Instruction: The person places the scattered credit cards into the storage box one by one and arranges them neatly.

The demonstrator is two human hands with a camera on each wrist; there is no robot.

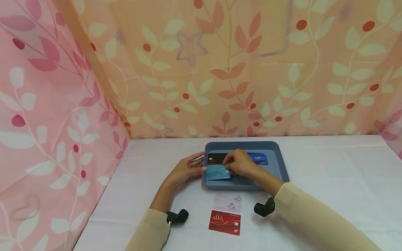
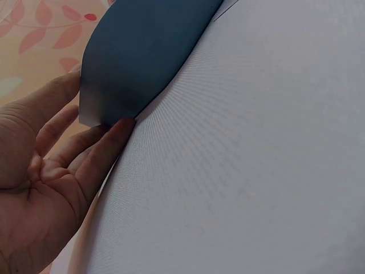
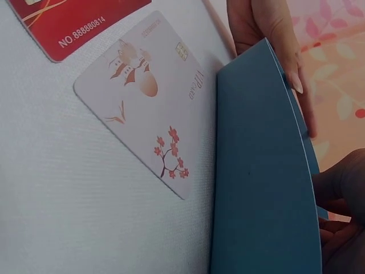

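Inside the tray [image 1: 276, 168], black card [image 1: 216, 158], blue card [image 1: 260, 158] look placed; right hand [image 1: 242, 163] pinches teal card [image 1: 217, 173], relaxed left hand [image 1: 187, 170] touches tray; white card [image 1: 227, 203], red card [image 1: 225, 223] seem left

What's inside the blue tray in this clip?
Three cards show in the tray: black, light blue and dark blue. The right hand covers the dark blue one's left end; anything else beneath that hand can't be seen.
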